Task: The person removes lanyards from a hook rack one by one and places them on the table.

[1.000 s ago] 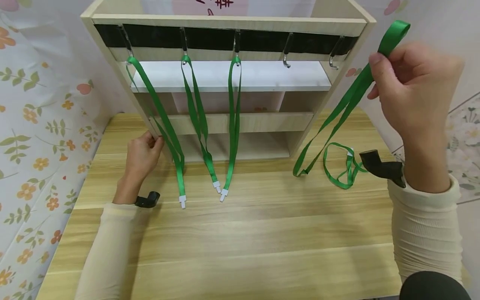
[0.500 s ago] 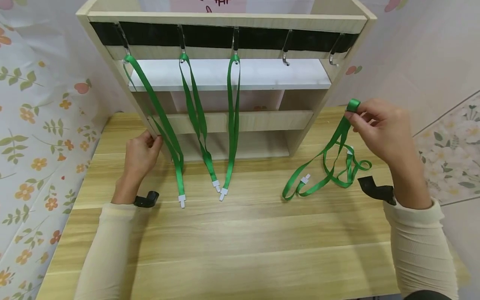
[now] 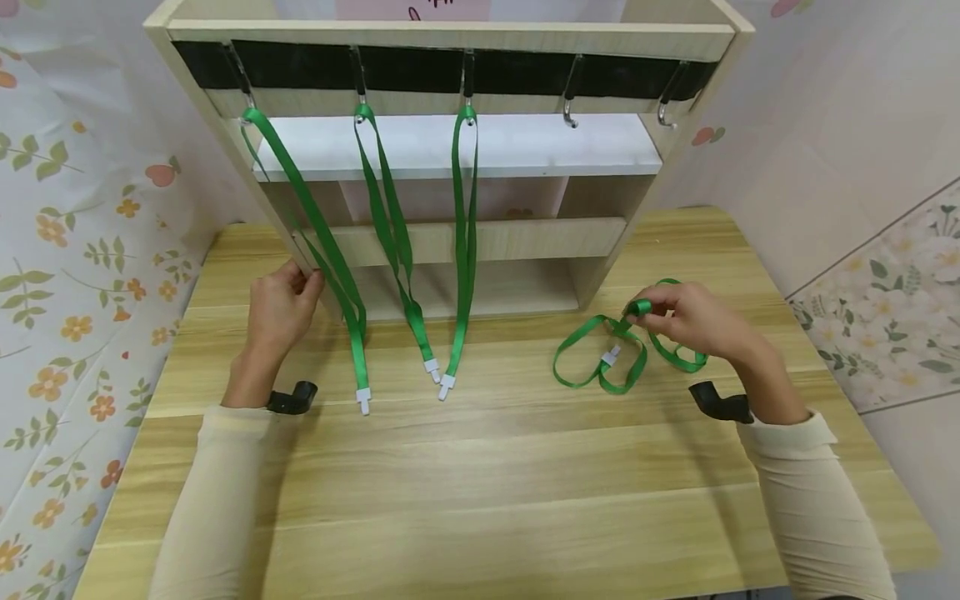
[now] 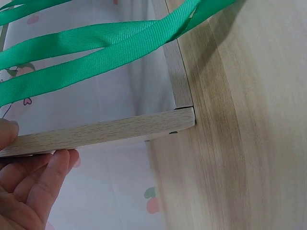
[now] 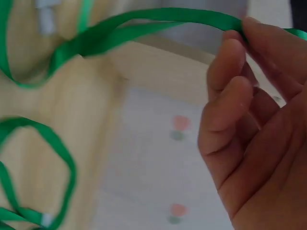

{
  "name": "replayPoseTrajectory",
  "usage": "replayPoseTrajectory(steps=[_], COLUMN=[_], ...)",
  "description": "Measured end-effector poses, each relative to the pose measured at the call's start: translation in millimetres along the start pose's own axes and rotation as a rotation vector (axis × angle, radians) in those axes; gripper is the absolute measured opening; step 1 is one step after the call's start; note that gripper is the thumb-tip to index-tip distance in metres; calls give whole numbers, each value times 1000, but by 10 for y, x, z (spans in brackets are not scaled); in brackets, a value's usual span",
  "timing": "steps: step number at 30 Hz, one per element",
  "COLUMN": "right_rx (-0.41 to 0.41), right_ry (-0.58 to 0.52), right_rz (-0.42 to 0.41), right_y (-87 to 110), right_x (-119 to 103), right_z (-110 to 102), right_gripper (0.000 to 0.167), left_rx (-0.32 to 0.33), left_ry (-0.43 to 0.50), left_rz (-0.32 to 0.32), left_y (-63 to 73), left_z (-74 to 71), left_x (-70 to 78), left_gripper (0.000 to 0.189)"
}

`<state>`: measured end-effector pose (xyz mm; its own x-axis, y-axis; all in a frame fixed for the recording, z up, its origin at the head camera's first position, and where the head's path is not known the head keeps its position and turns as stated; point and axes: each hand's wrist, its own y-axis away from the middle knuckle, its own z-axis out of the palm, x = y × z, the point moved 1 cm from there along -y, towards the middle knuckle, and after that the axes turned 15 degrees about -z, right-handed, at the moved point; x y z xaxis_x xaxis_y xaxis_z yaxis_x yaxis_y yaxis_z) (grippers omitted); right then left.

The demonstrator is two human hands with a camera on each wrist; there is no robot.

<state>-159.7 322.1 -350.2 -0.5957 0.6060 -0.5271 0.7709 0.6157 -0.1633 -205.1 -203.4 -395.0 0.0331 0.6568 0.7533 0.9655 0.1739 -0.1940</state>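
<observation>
In the head view my left hand (image 3: 283, 310) grips the left side panel (image 4: 105, 133) of a wooden rack, thumb on one side and fingers on the other in the left wrist view. My right hand (image 3: 693, 318) pinches one end of a green lanyard (image 5: 192, 15) low over the table's right part. The rest of that lanyard loops leftward, its white clip (image 3: 611, 357) lying near the table surface. Another green lanyard (image 3: 678, 362) lies coiled beneath and beside the right hand, partly hidden. Three green lanyards hang from the rack's hooks: left (image 3: 303, 192), second (image 3: 384, 221) and third (image 3: 459, 208).
The rack (image 3: 480, 240) stands at the back of the wooden table (image 3: 450, 492). Its black strip (image 3: 517, 79) bears hooks; the fourth hook (image 3: 570, 112) and the rightmost hook (image 3: 663, 112) carry nothing. Patterned walls (image 3: 90, 292) flank the table.
My right hand has come down and leftward from high at the right, still pinching the lanyard, whose lower part now lies in loops on the table. The left hand stays on the rack.
</observation>
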Motion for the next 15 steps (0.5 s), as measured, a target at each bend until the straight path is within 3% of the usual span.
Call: replayPoseTrajectory(steps=[5, 9, 12, 15], right_rx=[-107, -183, -188, -138], right_ry=[-131, -155, -149, -120], right_rz=[77, 123, 129, 127], right_y=[3, 16, 2, -27], right_x=[231, 315, 287, 222], right_z=[225, 281, 216, 115], right_gripper=[8, 7, 14, 26], left_rx=[5, -2, -4, -2], left_ry=[1, 1, 2, 1], left_rz=[-1, -13, -18, -17], left_y=[-9, -12, -8, -6], left_z=[-3, -1, -5, -4], left_x=[-7, -10, -7, -7], left_gripper=[24, 24, 25, 25])
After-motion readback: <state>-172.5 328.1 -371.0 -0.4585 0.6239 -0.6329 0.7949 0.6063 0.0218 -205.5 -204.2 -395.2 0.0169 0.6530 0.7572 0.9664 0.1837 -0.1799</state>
